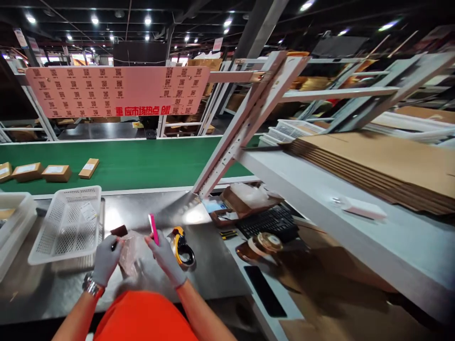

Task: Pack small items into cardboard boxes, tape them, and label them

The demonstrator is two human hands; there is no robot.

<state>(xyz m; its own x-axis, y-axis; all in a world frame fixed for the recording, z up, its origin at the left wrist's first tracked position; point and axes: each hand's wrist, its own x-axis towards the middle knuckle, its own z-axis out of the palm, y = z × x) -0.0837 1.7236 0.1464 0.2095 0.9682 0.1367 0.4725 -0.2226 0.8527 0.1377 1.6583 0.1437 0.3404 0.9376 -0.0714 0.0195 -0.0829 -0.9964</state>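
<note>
My left hand [107, 258], in a grey glove with a watch at the wrist, is closed at the edge of a crumpled clear plastic bag [131, 253]. A small dark brown piece [119, 230] shows just beyond its fingertips; whether the hand grips it too, I cannot tell. My right hand [164, 258], also gloved, grips a slim pink utility knife [153, 228], its pale end pointing up and away. Close to the right of that hand, a yellow and black tape dispenser [183, 248] rests on the metal table [213, 272].
A white perforated basket [69, 227] stands left of my hands, beside a white bin [16, 227]. Small cartons [57, 173] lie on the green conveyor [149, 163] beyond. To the right are a keyboard [270, 222], tape rolls [261, 244], a phone [265, 291] and a shelf of flat cardboard [384, 161].
</note>
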